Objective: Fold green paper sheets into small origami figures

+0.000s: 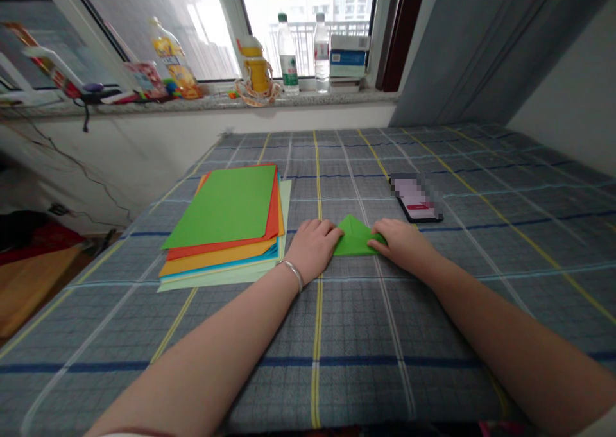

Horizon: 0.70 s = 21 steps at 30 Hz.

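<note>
**Two corners held, creases at risk**

We see the left hand (314, 244) and right hand (402, 241) closed on opposite corners of the folded green paper (355, 239), on the checked cloth (356, 328). Uneven pulling could skew its creases, we judge. Beyond, the phone (418, 201) shows a pixelated screen. On the sill (212, 103), we cannot read the green-labelled bottle (289, 61) or yellow bottle (174, 61).

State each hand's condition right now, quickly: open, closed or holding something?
Left hand: closed, holding the left side of the folded green paper.
Right hand: closed, pinching its right side.
</note>
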Available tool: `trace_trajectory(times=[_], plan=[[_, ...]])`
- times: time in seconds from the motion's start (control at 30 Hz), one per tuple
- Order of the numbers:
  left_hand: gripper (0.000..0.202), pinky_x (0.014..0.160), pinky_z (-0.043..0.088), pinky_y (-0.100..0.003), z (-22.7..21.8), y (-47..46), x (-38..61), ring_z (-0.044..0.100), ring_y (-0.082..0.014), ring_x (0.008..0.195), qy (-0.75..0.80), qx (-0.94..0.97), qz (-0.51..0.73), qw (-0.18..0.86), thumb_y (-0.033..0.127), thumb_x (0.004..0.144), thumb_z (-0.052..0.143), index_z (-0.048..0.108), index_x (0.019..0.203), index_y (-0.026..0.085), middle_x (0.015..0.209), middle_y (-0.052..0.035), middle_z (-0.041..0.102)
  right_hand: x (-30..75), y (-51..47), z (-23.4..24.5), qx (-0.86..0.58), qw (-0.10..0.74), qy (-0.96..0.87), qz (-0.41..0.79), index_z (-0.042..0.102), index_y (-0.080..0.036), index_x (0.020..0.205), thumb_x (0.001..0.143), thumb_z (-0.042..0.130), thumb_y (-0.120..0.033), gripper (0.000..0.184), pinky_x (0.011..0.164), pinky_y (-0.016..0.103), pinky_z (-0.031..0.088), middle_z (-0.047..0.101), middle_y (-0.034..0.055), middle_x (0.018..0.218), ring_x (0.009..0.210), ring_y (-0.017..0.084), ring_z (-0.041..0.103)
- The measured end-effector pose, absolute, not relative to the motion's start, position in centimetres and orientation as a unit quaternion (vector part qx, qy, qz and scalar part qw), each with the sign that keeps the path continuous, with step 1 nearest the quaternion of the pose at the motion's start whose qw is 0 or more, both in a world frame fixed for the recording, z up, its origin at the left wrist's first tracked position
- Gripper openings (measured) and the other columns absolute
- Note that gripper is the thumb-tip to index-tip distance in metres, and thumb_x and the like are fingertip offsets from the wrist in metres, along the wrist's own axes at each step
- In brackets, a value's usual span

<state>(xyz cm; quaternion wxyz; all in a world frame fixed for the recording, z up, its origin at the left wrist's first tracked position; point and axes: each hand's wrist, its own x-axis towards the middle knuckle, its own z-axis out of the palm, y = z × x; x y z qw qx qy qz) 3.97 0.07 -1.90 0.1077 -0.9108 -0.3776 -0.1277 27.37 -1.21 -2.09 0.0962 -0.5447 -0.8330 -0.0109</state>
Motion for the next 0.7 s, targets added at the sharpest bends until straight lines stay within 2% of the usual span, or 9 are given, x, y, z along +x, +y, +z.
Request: trace_trajectory(times=[0.1, 0.2, 0.3, 0.4, 0.7], plan=[[0.027, 0.11, 0.024, -0.054, -1.9, -0.5, 4.4, 0.052, -0.0245, 0.114, -0.339, -0.917, -0.155, 0.139, 0.023, 0.095, 0.042, 0.059, 0.116, 0.02, 0.119, -0.0066, 0.061, 27.5, -1.1, -2.4, -0.546, 0.105, -0.831, -0.003, 0.056, -0.019, 0.089, 0.087, 0.058, -0.035, 0.016, 0.075, 0.032, 0.041, 0.064, 0.006, 0.088, 0.087, 0.023, 0.059], [0.035, 0.116, 0.012, -0.052, -1.9, -1.1, 4.6, 0.036, -0.0245, 0.135, -0.286, -0.938, -0.152, 0.121, 0.026, 0.096, 0.04, 0.051, 0.129, 0.022, 0.14, -0.0051, 0.049, 27.6, -1.0, -2.7, -0.543, 0.112, -0.832, 0.001, 0.054, -0.019, 0.089, 0.087, 0.057, -0.034, 0.015, 0.075, 0.033, 0.042, 0.064, 0.0064, 0.088, 0.087, 0.023, 0.059], [0.044, 0.116, 0.013, -0.048, -2.0, -1.2, 4.6, 0.026, -0.0234, 0.141, -0.25, -0.962, -0.101, 0.049, 0.034, 0.097, 0.039, 0.04, 0.14, 0.023, 0.149, -0.0038, 0.038, 27.7, -0.9, -2.8, -0.541, 0.121, -0.833, 0.008, 0.054, -0.019, 0.089, 0.087, 0.057, -0.033, 0.014, 0.076, 0.033, 0.043, 0.064, 0.0068, 0.088, 0.087, 0.023, 0.059], [0.051, 0.115, 0.018, -0.047, -2.1, -0.9, 4.4, 0.022, -0.0244, 0.143, -0.252, -0.966, -0.052, -0.013, 0.04, 0.097, 0.034, 0.032, 0.145, 0.022, 0.153, -0.005, 0.03, 27.9, -0.9, -2.7, -0.54, 0.135, -0.831, 0.026, 0.054, -0.019, 0.092, 0.086, 0.057, -0.031, 0.014, 0.078, 0.033, 0.043, 0.065, 0.0066, 0.091, 0.088, 0.023, 0.059], [0.055, 0.115, 0.013, -0.049, -2.3, -0.7, 4.3, 0.016, -0.026, 0.144, -0.251, -0.966, -0.042, -0.051, 0.047, 0.096, 0.033, 0.029, 0.146, 0.024, 0.155, -0.0063, 0.024, 30.5, -0.6, -2.0, -0.528, 0.156, -0.833, 0.062, 0.058, -0.018, 0.101, 0.084, 0.055, -0.022, 0.017, 0.074, 0.032, 0.046, 0.063, 0.0058, 0.092, 0.083, 0.02, 0.06]])
